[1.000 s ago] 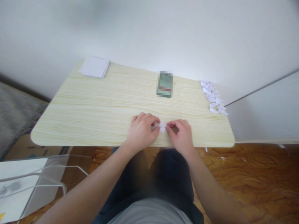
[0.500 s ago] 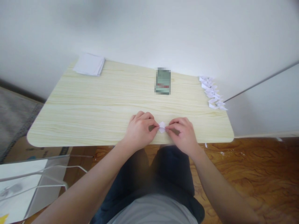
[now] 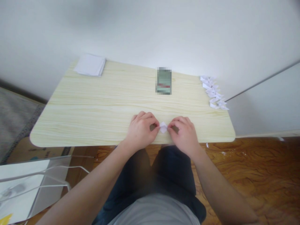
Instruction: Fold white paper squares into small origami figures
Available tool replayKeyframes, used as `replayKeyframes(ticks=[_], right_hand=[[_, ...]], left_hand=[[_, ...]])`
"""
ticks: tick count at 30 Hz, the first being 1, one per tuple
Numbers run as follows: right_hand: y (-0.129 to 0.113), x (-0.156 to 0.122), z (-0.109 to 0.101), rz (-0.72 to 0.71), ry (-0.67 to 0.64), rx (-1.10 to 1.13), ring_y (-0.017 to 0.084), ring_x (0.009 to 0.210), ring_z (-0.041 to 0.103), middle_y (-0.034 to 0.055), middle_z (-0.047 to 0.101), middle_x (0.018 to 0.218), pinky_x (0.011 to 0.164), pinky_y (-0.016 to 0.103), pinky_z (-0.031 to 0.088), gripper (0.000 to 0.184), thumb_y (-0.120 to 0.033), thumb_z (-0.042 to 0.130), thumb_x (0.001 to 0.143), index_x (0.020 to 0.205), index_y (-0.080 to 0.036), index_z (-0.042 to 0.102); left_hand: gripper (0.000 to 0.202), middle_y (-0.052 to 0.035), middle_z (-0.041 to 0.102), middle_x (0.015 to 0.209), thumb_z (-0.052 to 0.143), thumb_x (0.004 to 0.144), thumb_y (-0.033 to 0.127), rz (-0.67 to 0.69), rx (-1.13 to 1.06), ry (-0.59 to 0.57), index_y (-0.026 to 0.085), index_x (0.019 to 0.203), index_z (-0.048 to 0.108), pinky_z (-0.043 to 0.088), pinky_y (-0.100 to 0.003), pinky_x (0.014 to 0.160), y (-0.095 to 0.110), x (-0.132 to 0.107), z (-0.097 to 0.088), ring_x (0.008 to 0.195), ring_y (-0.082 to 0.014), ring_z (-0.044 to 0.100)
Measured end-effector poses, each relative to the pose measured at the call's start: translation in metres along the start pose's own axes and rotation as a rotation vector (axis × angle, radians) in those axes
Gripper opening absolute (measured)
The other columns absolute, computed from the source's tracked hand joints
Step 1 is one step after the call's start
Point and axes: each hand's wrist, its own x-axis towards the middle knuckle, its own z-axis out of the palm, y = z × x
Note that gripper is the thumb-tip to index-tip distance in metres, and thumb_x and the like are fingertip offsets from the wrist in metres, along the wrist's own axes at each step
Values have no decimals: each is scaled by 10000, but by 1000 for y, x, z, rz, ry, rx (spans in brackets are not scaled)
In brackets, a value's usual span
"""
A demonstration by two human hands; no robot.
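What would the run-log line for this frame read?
left hand: pinching small white folded paper | right hand: pinching same paper | paper low over table near edge

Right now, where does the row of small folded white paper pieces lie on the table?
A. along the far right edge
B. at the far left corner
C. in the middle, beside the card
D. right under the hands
A: the folded paper pieces run along the far right edge of the table, apart from the hands; the far left corner holds a stack of flat sheets instead.
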Motion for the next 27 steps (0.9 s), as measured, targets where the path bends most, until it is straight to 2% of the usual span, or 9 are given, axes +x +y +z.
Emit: replayKeyframes(ticks=[4, 15, 20, 27], right_hand=[[-3, -1, 3, 12, 32, -44, 284, 1054, 568, 62, 700, 1044, 902, 435, 433, 130, -340, 655, 966, 899, -245, 712], [-8, -9, 17, 68, 124, -63, 273, 1045, 573, 64, 688, 1059, 878, 430, 400, 151, -351, 626, 987, 897, -236, 666], [3, -5, 11, 31, 60, 46, 254, 1041, 596, 55, 681, 1066, 907, 419, 432, 92, -316, 671, 951, 901, -242, 691], [4, 6, 1, -10, -39, 23, 257, 1045, 615, 60, 671, 1040, 914, 412, 448, 106, -287, 623, 974, 917, -239, 698]], left_hand=[[88, -31, 722, 1000, 658, 896, 270, -4, 11, 9, 253, 849, 731, 419, -433, 893, 1, -1, 1, 1024, -260, 570], [83, -38, 719, 1016, 651, 895, 281, -12, 28, 11, 249, 861, 720, 421, -443, 897, 3, -1, 2, 1046, -272, 564], [77, -34, 714, 1026, 645, 894, 255, -3, 21, -13, 251, 870, 718, 420, -445, 901, 2, -1, 1, 1042, -264, 567], [95, -44, 709, 1017, 631, 906, 277, -16, 33, -19, 251, 864, 712, 417, -454, 896, 3, 0, 1, 1048, -274, 566]])
